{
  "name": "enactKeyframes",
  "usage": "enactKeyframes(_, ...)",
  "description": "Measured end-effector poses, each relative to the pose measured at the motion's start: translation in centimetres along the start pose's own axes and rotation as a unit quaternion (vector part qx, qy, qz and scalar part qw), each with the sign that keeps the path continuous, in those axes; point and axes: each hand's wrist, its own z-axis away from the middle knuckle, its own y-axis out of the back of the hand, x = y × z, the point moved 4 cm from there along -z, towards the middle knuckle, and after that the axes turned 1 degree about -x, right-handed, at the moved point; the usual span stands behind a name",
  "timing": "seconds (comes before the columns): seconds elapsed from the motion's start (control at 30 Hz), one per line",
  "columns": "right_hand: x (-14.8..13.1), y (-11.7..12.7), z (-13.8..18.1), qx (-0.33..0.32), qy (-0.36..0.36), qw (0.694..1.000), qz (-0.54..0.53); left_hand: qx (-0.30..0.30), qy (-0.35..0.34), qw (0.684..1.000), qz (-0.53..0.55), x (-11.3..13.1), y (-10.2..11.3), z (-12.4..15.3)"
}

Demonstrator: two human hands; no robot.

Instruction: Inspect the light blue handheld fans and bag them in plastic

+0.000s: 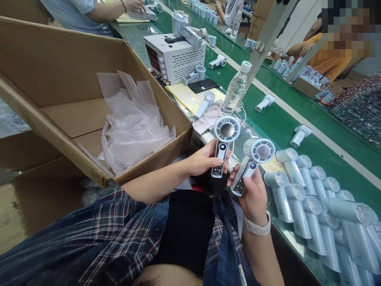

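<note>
Two pale blue handheld fans are held up side by side above my lap. My left hand (205, 159) is closed round the handle of one handheld fan (221, 147), its thumb lying on the front below a round display reading 20. The other handheld fan (252, 165) sits in my right hand (253, 194), tilted to the right, and its display also reads 20. On both, circuit parts show in the handle front. Close to the right hand, many similar fans (297, 198) lie in rows at the table's edge.
At left stands an open cardboard box (74, 115) with bubble wrap bags (133, 123) inside. A white power supply (175, 57), a phone (203, 85), a water bottle (235, 89) and a cloth (208, 119) sit ahead. A green conveyor belt (276, 123) carries several fans. Other people work beyond.
</note>
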Motion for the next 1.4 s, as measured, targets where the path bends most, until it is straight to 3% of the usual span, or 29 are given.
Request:
enactKeyframes(0.27,0.8,0.0,-0.2,0.027,-0.012,1.0,0.003,0.09,0.019,0.996,0.013,-1.6,1.9,-0.6)
enactKeyframes(0.33,1.1,0.0,-0.2,0.016,-0.027,0.999,0.005,0.085,0.025,0.996,0.013,-1.8,2.2,-0.3)
enactKeyframes(0.47,1.2,0.0,-0.1,-0.008,-0.032,0.999,0.013,0.015,0.02,0.999,-0.027,-1.3,1.7,0.4)
enactKeyframes(0.77,0.9,-0.2,-0.5,-0.011,-0.038,0.999,-0.012,-0.005,0.033,0.996,-0.086,-0.2,1.2,1.0)
enactKeyframes(1.13,1.3,0.2,-0.5,0.019,-0.057,0.998,-0.026,0.021,0.018,0.996,-0.09,0.2,1.3,0.9)
enactKeyframes(1.23,1.1,0.3,-0.5,0.029,-0.054,0.997,-0.041,0.055,0.02,0.993,-0.1,0.3,1.2,1.0)
enactKeyframes(1.4,1.0,-0.1,-0.6,-0.012,-0.067,0.994,-0.083,0.1,0.044,0.99,-0.094,-0.2,1.4,1.2)
